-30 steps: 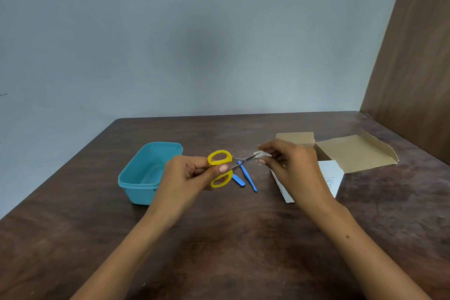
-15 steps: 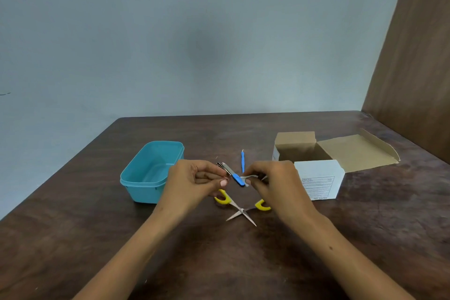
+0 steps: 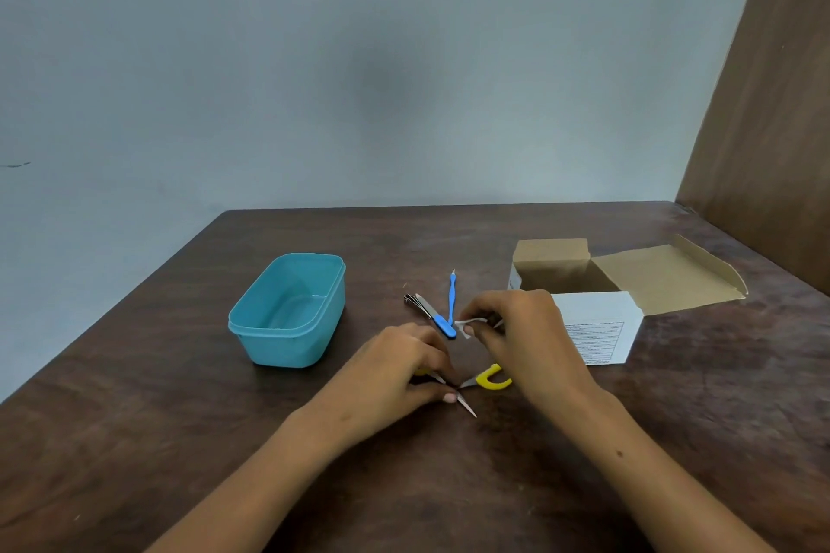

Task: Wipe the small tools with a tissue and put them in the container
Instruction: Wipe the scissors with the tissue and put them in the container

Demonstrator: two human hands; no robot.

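- Table [image 3: 449, 485] of dark wood bears everything; the open cardboard box [image 3: 597, 328] sits at the right, so keep the work in the bare middle.
- Container [image 3: 287, 310], teal and seemingly empty, waits at the left, near enough for a short carry.
- Left hand [image 3: 399, 373] presses the scissors [image 3: 476, 386] onto the table near the pivot, blades splayed; better to grip by a handle (points face the wrist).
- Right hand [image 3: 516, 328] pinches the tissue [image 3: 469, 323]; wipe from pivot toward tip.
- Blue-handled tools [image 3: 449, 310] lie beyond, untouched.
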